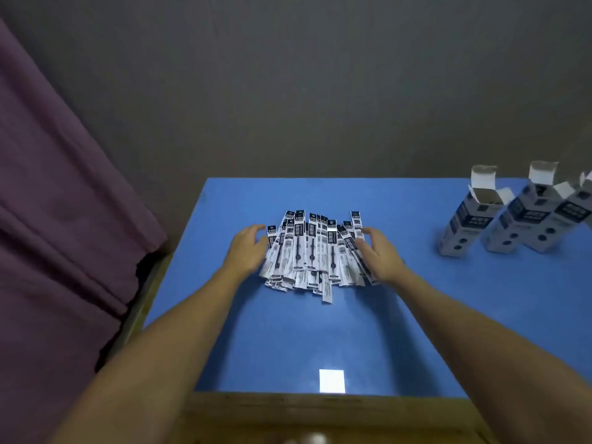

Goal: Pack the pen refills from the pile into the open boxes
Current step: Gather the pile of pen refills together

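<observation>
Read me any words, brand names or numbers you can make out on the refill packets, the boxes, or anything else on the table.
None can be read.
Pen refill packets: black and white printed labels, too small and blurred to read.
Open boxes: dark label panels with light marks, blurred, unreadable.
White square at the near edge of the blue table: blank glare, no text visible.

Both forearms bare, no sleeves, watch or rings.
</observation>
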{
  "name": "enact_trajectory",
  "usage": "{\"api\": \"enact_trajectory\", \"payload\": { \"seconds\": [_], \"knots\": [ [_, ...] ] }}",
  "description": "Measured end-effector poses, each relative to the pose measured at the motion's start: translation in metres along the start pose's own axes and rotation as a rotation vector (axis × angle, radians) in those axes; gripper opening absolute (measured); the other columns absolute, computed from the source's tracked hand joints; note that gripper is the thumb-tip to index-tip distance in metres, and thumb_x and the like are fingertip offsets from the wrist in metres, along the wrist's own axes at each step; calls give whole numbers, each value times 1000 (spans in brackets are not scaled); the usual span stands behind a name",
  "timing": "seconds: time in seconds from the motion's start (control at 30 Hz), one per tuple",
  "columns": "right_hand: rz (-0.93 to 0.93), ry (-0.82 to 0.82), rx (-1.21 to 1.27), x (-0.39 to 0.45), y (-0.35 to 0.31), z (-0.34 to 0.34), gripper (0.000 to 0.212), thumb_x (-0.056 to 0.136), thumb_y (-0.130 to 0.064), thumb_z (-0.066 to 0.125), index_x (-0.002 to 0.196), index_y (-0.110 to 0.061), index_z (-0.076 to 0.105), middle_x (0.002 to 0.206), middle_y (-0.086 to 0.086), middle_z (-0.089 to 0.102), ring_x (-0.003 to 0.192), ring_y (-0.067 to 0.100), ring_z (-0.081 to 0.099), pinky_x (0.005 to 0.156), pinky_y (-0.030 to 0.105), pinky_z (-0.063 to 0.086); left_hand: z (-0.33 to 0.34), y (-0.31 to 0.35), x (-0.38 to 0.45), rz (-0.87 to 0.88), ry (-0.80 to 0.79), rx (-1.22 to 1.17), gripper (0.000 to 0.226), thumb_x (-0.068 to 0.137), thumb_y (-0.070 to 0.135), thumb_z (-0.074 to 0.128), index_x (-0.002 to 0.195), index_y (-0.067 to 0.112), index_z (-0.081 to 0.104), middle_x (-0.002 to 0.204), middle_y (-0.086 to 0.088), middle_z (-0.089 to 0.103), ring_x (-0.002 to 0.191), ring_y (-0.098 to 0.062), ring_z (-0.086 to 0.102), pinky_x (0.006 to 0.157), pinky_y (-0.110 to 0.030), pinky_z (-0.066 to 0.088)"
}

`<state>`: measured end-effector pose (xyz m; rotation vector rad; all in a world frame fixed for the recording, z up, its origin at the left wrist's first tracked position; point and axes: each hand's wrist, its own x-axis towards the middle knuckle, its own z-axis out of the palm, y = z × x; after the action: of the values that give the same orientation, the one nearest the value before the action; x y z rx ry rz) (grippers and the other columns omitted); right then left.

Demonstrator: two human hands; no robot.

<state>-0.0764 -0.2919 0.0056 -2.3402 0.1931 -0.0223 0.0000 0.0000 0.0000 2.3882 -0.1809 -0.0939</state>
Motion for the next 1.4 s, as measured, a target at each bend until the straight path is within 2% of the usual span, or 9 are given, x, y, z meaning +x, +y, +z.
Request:
{"api": "enact_trajectory", "payload": {
  "seconds": [0.13, 0.27, 0.47, 0.73, 0.87, 1.0, 1.17, 1.27, 1.4],
  "knots": [
    [58, 36, 116, 9, 10, 14, 63, 94, -58, 29, 141, -18, 41, 142, 3, 49, 131, 19, 46, 113, 47, 36, 14, 7, 6, -65, -6, -200, 41, 106, 20, 40, 145, 17, 49, 149, -2, 48, 137, -19, 44, 113, -32, 31],
    [80, 40, 171, 13, 1, 16, 52, 105, -38, 34, 150, -12, 29, 149, 4, 37, 135, 13, 34, 110, 29, 24, 31, 11, 12, -111, -8, -398, 39, 107, 26, 38, 144, 25, 50, 147, 6, 47, 134, -11, 43, 114, -33, 33],
    [127, 51, 173, 29, 8, 43, 62, 100, -49, 34, 152, -18, 25, 158, 4, 30, 145, 21, 28, 119, 45, 26, 62, 12, 16, -183, 11, -456, 43, 105, 36, 38, 146, 28, 47, 154, 2, 43, 145, -17, 34, 121, -47, 27],
    [56, 80, 168, 37, -12, 74, 58, 100, -47, 31, 150, -18, 30, 153, 3, 38, 141, 20, 31, 118, 45, 28, 82, 41, 20, -191, -17, -551, 45, 105, 36, 39, 150, 33, 41, 154, 9, 43, 141, -13, 40, 120, -43, 30],
    [3, 22, 216, 41, -20, 80, 54, 100, -47, 33, 146, -19, 34, 136, -8, 44, 133, 11, 39, 114, 34, 30, 89, 46, 20, -162, -45, -529, 47, 105, 32, 41, 151, 31, 40, 157, 9, 38, 145, -10, 32, 122, -41, 25],
    [51, 51, 202, 49, -4, 70, 67, 94, -62, 27, 146, -20, 32, 148, 4, 43, 136, 23, 41, 112, 50, 36, 71, 33, 22, -174, -3, -539, 48, 102, 40, 43, 150, 34, 41, 157, 9, 39, 142, -9, 37, 120, -40, 29],
    [108, 97, 220, 47, 10, 57, 63, 102, -50, 29, 154, -16, 24, 157, 3, 32, 145, 23, 28, 119, 44, 25, 59, 21, 19, -205, 38, -534, 44, 107, 31, 39, 151, 29, 39, 156, 6, 37, 144, -12, 33, 115, -32, 25],
    [87, 79, 273, 45, 2, 66, 57, 102, -45, 32, 152, -17, 29, 153, 2, 38, 142, 21, 33, 118, 42, 27, 70, 29, 17, -232, 11, -560, 44, 104, 37, 41, 148, 36, 42, 153, 5, 45, 138, -14, 43, 118, -40, 32],
    [2, 65, 304, 47, -9, 76, 42, 95, -49, 33, 131, -32, 46, 126, -8, 58, 119, 14, 53, 105, 45, 42, 85, 45, 16, -206, -21, -558, 42, 96, 47, 42, 137, 47, 48, 132, 13, 62, 120, -10, 59, 106, -42, 47]
  ]
}}
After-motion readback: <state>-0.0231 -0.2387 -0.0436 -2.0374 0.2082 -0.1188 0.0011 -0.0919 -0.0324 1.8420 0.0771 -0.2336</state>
